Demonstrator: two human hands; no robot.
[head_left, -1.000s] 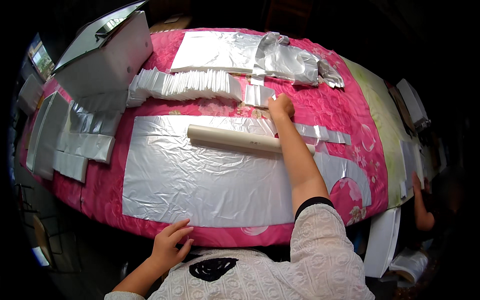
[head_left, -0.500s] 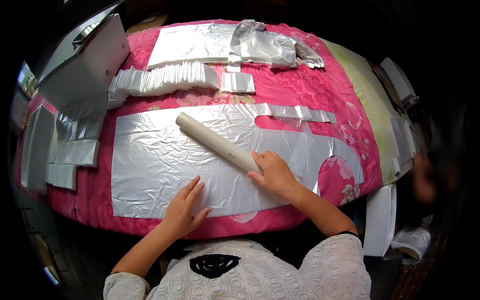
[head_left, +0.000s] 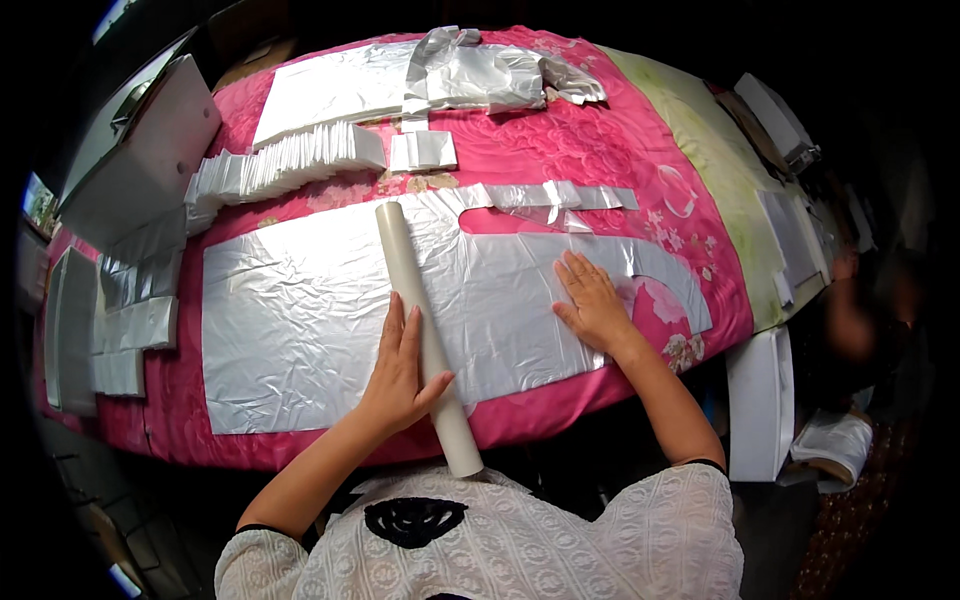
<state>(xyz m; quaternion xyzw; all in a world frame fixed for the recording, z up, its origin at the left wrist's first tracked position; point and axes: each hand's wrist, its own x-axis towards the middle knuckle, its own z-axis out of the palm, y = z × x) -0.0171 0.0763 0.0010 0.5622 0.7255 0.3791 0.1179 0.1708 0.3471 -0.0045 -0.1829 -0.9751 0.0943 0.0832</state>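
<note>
A large silvery-white plastic T-shirt bag [head_left: 300, 310] lies flat on the pink floral cloth, with its handle loops to the right. Across it slants a long pale tube [head_left: 404, 262], its near end reaching past the table edge to my body. My left hand [head_left: 402, 372] rests against the tube with fingers stretched out and the thumb over its near part. Spread flat, my right hand [head_left: 592, 305] presses on the bag beside the near handle loop. Nothing is in it.
A pile of similar bags [head_left: 340, 85] lies at the back. Folded white packets stand in a long row [head_left: 290, 165], with a small stack [head_left: 423, 151] at its end. More packets [head_left: 150, 322] and white boxes [head_left: 145, 150] are at the left. A white box [head_left: 762, 405] stands at the right.
The tube has swung from a diagonal to a steeper slant toward me. My right hand has left it and moved right onto the bag; my left hand has come against the tube.
</note>
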